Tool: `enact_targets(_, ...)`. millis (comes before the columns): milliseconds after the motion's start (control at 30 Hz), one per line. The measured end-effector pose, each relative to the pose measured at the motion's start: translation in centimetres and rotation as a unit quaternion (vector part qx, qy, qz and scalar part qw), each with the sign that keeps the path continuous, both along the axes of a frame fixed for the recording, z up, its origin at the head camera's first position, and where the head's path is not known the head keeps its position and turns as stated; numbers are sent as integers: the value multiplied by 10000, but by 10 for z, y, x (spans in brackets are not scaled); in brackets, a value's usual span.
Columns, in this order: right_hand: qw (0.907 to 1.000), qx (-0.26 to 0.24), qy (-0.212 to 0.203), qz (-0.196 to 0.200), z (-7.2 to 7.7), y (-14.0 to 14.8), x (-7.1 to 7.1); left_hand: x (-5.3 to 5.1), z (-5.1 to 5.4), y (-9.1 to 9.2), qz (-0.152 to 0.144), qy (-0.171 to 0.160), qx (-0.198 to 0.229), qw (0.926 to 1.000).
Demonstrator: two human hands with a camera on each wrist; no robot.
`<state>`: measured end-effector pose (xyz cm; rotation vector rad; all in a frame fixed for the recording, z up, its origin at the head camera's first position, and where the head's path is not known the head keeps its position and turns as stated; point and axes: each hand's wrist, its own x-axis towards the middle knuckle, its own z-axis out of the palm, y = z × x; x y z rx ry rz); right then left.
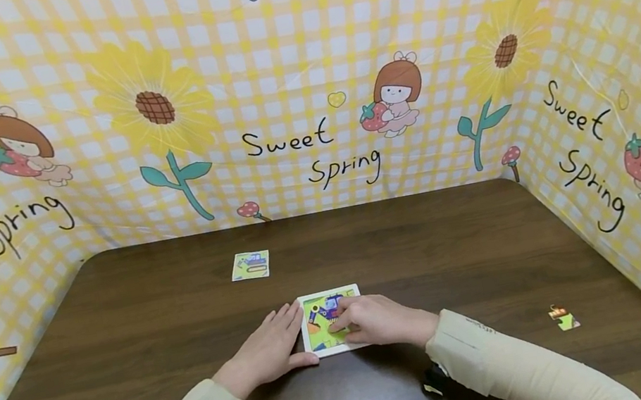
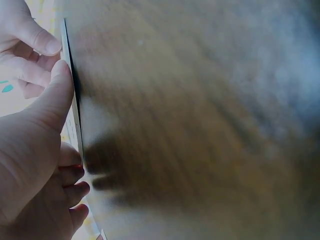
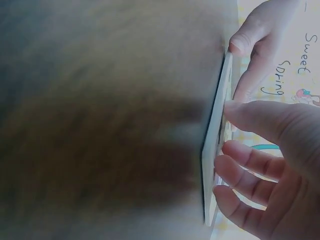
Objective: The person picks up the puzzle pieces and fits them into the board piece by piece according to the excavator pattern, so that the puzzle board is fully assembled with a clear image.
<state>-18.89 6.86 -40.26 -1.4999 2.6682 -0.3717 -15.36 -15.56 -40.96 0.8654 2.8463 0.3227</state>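
Note:
A white-framed jigsaw puzzle [image 1: 322,337] with a blue excavator on a green ground lies flat on the table. My left hand [image 1: 269,348] rests at its left side, fingers stretched along the frame and thumb at the near left corner. My right hand [image 1: 376,319] is over the puzzle's right part, its loosely bent fingertips touching the picture and hiding some of it. In the right wrist view the thumb [image 3: 250,117] stands apart from the other fingers, which touch the board; no piece shows between them.
A square picture card [image 1: 251,266] of an excavator lies beyond the puzzle, to the left. One loose puzzle piece [image 1: 565,317] lies far right on the brown wooden table [image 1: 430,238]. Yellow checked cloth [image 1: 298,75] walls in the back and sides.

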Motion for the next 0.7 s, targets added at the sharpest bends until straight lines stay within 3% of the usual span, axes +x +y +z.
enact_targets(700,9999,-18,-137,-11,0,-2,1,0,-1,0,3,64,-14,10000)
